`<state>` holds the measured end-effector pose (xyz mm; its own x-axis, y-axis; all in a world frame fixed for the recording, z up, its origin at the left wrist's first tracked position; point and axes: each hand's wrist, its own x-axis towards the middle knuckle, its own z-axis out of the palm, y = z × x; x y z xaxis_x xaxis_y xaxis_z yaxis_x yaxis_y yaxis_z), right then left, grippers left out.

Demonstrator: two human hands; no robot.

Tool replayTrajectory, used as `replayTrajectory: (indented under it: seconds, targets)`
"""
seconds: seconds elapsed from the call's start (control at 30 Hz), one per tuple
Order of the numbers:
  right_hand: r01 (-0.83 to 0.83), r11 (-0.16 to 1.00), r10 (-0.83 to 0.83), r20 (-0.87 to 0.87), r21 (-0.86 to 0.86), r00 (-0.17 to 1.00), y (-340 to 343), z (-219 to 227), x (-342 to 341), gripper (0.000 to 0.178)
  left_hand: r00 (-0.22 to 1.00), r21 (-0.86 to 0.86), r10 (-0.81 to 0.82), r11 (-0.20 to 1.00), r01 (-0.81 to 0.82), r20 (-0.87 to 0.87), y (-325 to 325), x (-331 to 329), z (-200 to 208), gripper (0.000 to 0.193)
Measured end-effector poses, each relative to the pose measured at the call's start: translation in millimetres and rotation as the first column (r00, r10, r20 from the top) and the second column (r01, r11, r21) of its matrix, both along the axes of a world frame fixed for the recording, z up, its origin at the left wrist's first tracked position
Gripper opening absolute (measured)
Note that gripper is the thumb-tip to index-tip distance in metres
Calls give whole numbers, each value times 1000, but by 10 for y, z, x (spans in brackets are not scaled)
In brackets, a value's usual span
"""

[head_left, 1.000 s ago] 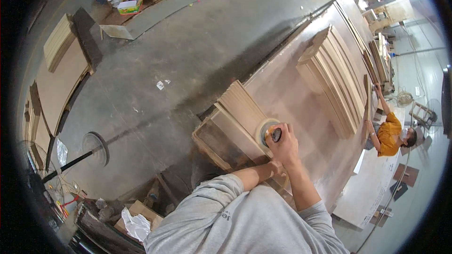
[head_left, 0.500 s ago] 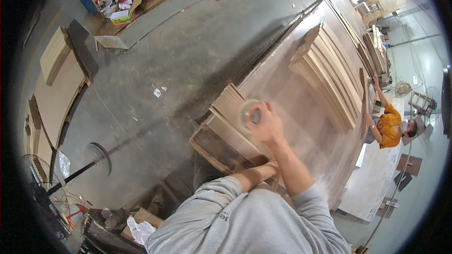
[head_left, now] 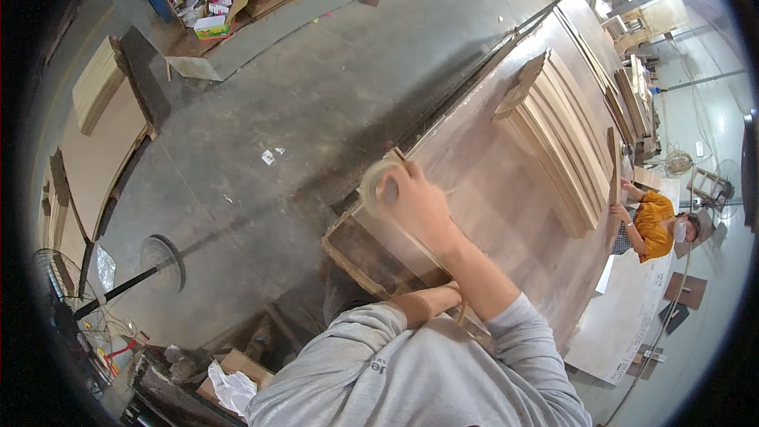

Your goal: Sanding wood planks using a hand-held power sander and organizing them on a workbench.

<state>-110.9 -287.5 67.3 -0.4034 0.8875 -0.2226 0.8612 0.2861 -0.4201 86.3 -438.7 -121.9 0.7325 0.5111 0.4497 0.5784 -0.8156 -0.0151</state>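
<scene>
My right hand (head_left: 421, 204) reaches across to the far end of a bundle of pale wooden strips (head_left: 402, 243) at the table's near left edge. Its fingers are closed around a roll of tape (head_left: 381, 188), smeared by motion, at the side of the bundle. Lower down, my left hand (head_left: 452, 292) is by the near end of the same strips. The right forearm crosses close to it, and its fingers are hidden.
A larger stack of long wooden strips (head_left: 553, 142) lies across the brown table (head_left: 482, 174). A co-worker in an orange top (head_left: 655, 221) stands at the right side, hands on a long board (head_left: 613, 166). A round-based stand (head_left: 162, 262) is on the floor at left.
My right hand has swung left with the tape roll, from above the table to the outer side of the bundle. The left hand stays in about the same place. The co-worker's raised hand has come down.
</scene>
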Motion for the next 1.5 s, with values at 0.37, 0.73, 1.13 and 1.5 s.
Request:
replayTrajectory:
  seconds: [0.37, 0.73, 1.13, 1.5]
  targets:
    - [-43, 999, 44, -72, 22, 996, 201, -105, 22, 21, 998, -35, -29, 999, 30, 47, 35, 31, 15, 46]
    - [-21, 993, 33, -104, 113, 994, 2, -148, 50, 27, 980, -81, 18, 997, -2, 197, -11, -38, 65, 49]
    - [346, 935, -347, 5, 83, 938, -606, -46, 1329, 33, 1000, 42, -18, 999, 19, -17, -5, 8, -95, 45]
    - [188, 975, -181, -73, 117, 981, 418, -217, 390, 26, 996, 14, -81, 997, 81, -39, -6, 16, -101, 45]
